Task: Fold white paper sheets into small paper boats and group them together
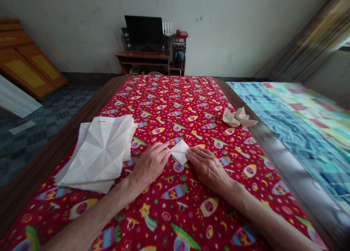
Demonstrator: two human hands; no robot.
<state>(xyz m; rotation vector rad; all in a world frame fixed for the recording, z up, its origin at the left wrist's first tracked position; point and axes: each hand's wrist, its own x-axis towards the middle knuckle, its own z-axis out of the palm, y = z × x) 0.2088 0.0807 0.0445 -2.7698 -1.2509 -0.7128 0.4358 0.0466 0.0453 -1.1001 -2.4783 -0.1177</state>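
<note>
A red cloth (175, 112) is being overlain, at its left, by stacked creased sheets (98, 152). Near the cloth's middle, the left hand (150, 162) and right hand (210, 168) are being held fingers-together (any pinch cannot be told). At its right edge, two folded pieces (245, 119) are being supported; at its middle, a white paper diamond (179, 153) is being touched by both hands.

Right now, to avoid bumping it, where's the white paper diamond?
Below the head view's centre, the white paper diamond lies on the red cloth, between left hand and right hand.
</note>
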